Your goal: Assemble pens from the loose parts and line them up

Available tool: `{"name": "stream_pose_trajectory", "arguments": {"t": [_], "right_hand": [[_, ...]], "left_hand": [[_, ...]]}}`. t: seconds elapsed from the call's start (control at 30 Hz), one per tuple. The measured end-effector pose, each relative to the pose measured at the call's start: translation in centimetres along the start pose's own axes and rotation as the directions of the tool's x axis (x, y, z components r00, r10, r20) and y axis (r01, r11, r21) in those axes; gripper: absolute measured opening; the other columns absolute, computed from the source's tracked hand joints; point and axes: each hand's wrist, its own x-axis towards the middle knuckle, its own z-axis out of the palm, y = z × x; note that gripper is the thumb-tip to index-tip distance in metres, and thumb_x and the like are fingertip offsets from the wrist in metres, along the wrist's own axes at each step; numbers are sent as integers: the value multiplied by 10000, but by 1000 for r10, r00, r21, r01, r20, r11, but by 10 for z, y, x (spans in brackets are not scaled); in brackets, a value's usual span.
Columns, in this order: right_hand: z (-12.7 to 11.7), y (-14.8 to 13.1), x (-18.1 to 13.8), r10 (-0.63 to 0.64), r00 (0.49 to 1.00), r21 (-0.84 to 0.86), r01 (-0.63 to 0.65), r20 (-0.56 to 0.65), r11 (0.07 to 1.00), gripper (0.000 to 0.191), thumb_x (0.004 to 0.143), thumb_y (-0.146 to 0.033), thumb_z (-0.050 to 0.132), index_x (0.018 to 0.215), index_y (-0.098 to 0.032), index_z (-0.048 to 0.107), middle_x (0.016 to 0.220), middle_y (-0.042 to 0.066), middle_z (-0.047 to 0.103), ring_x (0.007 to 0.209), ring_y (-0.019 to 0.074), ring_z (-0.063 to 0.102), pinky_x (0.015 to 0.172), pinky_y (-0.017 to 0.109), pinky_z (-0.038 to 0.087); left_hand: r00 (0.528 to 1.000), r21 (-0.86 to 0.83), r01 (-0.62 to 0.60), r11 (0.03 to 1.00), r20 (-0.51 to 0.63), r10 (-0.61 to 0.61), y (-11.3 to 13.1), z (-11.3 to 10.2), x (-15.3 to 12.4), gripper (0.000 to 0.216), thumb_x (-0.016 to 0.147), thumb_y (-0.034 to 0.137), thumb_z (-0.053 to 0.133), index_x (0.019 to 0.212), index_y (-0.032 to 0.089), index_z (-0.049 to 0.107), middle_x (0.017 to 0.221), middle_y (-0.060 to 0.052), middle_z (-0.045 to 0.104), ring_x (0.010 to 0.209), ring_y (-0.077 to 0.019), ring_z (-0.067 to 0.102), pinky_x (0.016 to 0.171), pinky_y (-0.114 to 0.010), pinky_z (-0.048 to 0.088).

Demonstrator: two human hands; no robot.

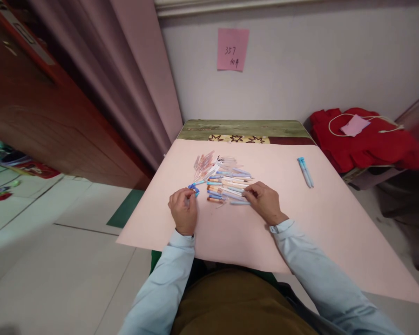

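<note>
Slim pens (226, 186) with blue and brown ends lie side by side in a row across the table's middle. At the row's left, my left hand (184, 211) is closed, its fingertips pinching at a blue-topped pen (194, 187); the exact grip is partly hidden. My right hand (265, 202) reaches in from the other side, thumb and fingers pinched on the right end of a pen in the row. Behind the row lies a loose heap of pale pinkish and white sticks (207, 165), too small to make out well.
Two light-blue pens (305, 172) lie together on the right of the pink table covering (321, 218). A red cloth (366, 139) with a white cable and a pink note is beyond the right edge. A wall (282, 70) stands behind, a wooden door (56, 107) at left.
</note>
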Motion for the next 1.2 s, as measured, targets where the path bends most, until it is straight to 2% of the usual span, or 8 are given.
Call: {"name": "stream_pose_trajectory", "arguments": {"t": [0.23,0.33,0.47,0.57,0.7,0.93,1.2], "right_hand": [[-5,-1,0,210,969,76,-201,-128,977,169,859,-383,592,874,-240,680,722,-10,683,628,158,588,608,276,380],[-4,-1,0,251,956,159,-227,-151,961,202,858,-384,581,947,-233,681,742,-1,691,625,164,585,613,278,407],[-3,-2,1,208,963,272,-156,-174,950,314,865,-345,564,1127,-219,681,879,28,703,687,168,591,683,298,467],[-4,-5,1,141,976,285,-89,-166,954,275,872,-309,553,1072,-216,718,937,46,693,718,165,587,716,304,477],[-6,-9,0,109,985,281,-67,-135,957,246,866,-287,561,1027,-218,734,896,39,685,719,163,585,696,293,467],[-9,-12,-1,103,985,197,-74,-139,978,244,865,-272,551,1005,-233,748,931,23,698,743,152,609,711,285,455],[-4,-7,-2,53,997,74,-49,-47,996,210,837,-285,591,952,-268,766,972,8,707,744,151,619,672,280,429]], "left_hand": [[1000,-5,-20,1000,3,20,-2,1,-1,99,893,240,567,835,221,646,936,-56,709,961,-224,614,913,-394,415],[999,-4,-39,999,4,40,-3,1,-1,98,895,234,565,841,219,646,933,-54,711,962,-221,614,912,-390,414],[997,5,-69,998,32,69,-3,2,-2,69,882,242,591,857,219,651,948,-59,712,973,-226,615,913,-390,409],[993,19,-106,994,56,105,-1,2,-2,51,873,252,613,856,222,650,962,-60,710,980,-231,610,913,-392,400],[984,58,-168,984,74,164,3,3,-4,52,880,252,616,854,221,648,964,-63,705,975,-235,602,903,-394,390],[980,101,-171,980,120,159,6,2,-5,70,895,225,592,853,217,648,981,-66,707,1015,-239,597,926,-396,381],[954,121,-252,960,196,225,6,4,-7,62,892,213,594,874,218,653,983,-69,704,971,-246,581,875,-391,381]]}}
